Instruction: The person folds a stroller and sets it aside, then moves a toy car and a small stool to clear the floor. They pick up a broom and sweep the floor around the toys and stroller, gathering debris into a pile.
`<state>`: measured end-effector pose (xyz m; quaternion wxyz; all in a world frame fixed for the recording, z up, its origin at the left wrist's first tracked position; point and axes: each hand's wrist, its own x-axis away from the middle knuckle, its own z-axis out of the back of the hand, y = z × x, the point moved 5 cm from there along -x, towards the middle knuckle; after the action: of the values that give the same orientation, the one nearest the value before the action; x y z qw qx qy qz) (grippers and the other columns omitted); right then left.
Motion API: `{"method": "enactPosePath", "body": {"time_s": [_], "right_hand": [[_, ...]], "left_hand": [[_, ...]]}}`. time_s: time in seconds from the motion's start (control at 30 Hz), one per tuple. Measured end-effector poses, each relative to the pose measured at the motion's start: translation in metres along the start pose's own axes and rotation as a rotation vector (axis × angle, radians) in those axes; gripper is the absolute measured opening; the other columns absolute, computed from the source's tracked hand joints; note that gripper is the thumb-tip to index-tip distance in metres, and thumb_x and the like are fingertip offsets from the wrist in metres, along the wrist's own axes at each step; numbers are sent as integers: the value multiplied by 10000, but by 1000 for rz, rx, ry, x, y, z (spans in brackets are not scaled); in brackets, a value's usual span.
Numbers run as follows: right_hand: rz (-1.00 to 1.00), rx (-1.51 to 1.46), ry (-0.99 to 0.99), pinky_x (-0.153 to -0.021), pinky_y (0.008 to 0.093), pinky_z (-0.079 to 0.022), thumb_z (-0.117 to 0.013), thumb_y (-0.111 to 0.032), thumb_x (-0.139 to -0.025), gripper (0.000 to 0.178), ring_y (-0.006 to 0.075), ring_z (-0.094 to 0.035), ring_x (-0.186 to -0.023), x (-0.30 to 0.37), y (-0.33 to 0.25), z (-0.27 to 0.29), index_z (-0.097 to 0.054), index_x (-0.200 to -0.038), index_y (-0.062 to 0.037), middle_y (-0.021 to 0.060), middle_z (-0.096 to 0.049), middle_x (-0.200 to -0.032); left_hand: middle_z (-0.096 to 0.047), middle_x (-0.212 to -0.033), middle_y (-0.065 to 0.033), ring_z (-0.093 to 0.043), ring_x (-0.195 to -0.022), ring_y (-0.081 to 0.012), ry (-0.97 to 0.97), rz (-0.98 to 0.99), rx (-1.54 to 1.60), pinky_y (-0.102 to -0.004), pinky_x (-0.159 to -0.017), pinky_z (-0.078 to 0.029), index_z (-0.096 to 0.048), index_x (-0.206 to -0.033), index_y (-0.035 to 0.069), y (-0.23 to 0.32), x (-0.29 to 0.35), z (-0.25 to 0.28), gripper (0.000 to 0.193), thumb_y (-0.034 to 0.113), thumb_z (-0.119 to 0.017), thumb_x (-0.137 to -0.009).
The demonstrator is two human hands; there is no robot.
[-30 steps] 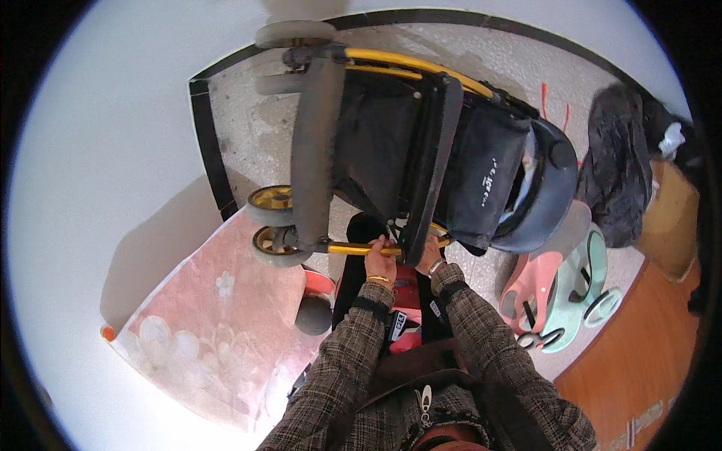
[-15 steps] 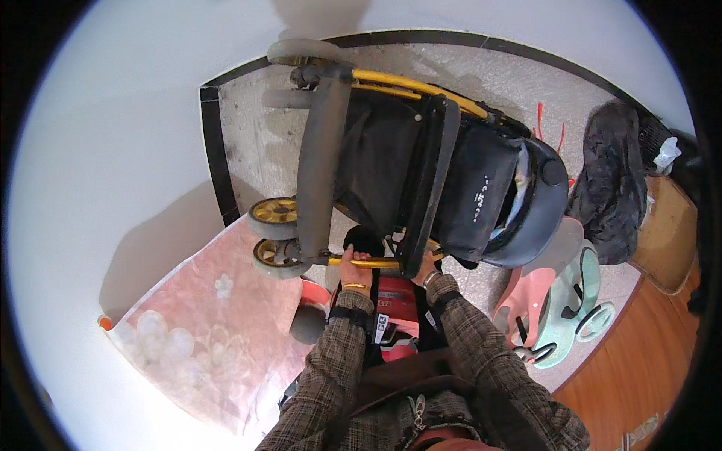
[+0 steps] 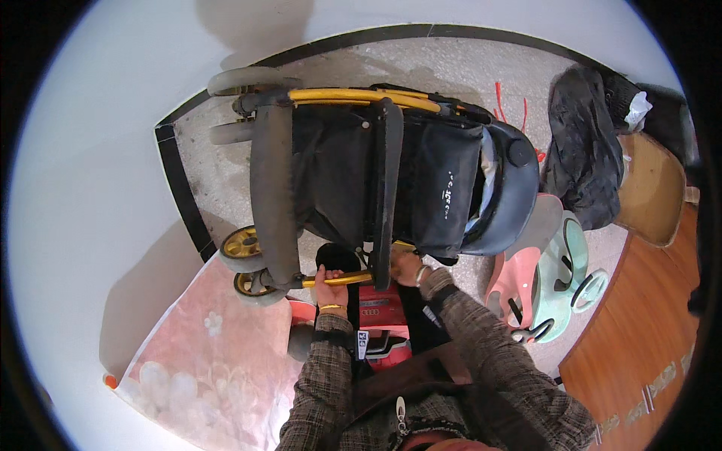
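A folded stroller (image 3: 338, 165) with black fabric, yellow frame tubes and grey wheels lies on its side before me. My left hand (image 3: 331, 289) is closed round the yellow tube near the lower wheels (image 3: 244, 244). Farther right, my right hand (image 3: 408, 268) is closed at the same near side of the frame, beside the dark crossbar (image 3: 387, 195); its fingertips are partly hidden. Below the stroller, a red toy car (image 3: 383, 312) shows between my forearms.
On the right stand a pink ride-on toy (image 3: 519, 286) and a mint-green one (image 3: 556, 286). Behind them are a black bag (image 3: 583, 150) and a tan board (image 3: 653, 192). A pink floral cloth (image 3: 218, 346) spreads at the left, against the white wall (image 3: 83, 188).
The view has shifted, moving the surroundings leftward. The stroller's far side has come nearer and its wheels farther left. Both hands stay on the frame; my right hand has turned slightly.
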<state>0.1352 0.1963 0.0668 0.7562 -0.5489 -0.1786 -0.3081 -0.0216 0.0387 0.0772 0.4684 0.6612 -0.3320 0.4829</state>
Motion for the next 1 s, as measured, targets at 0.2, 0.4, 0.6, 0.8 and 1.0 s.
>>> {"method": "enactPosePath", "body": {"time_s": [0.2,0.4,0.6,0.8,1.0], "right_hand": [[8,-331,592,-703,299,-506,-559,21,-830,144,235,-650,-782,9,50,143,-592,-966,-14,119,-643,-870],[-355,-90,867,-863,372,-470,-657,-119,-798,431,315,-593,-1012,41,150,171,-516,-1189,-8,192,-606,-1051],[-476,-625,559,-932,367,-434,-662,-342,-829,598,321,-578,-1081,30,189,86,-471,-1272,11,208,-594,-1171],[-446,-508,556,-876,356,-462,-662,-237,-825,427,292,-620,-995,38,172,80,-566,-1171,-4,176,-655,-1061],[-412,-432,578,-837,368,-477,-641,-193,-831,379,311,-632,-967,43,182,76,-570,-1147,3,192,-664,-1010]], "left_hand": [[-392,-531,-24,-445,-583,-193,16,66,-36,-350,-705,-413,-423,-589,112,4,-49,5,361,226,-529,-915],[-380,-531,-11,-420,-579,-175,10,68,-133,-334,-674,-403,-398,-598,122,5,-78,-2,363,243,-533,-912],[-398,-554,-12,-443,-592,-178,-7,-22,-104,-351,-696,-438,-403,-626,121,4,-9,1,331,233,-510,-919],[-411,-568,-18,-454,-604,-184,-52,-107,-108,-355,-714,-444,-420,-652,111,5,26,-8,289,189,-546,-900],[-413,-579,-15,-447,-615,-183,-51,-77,-115,-360,-753,-439,-425,-664,111,8,6,-1,278,193,-543,-901]]}}
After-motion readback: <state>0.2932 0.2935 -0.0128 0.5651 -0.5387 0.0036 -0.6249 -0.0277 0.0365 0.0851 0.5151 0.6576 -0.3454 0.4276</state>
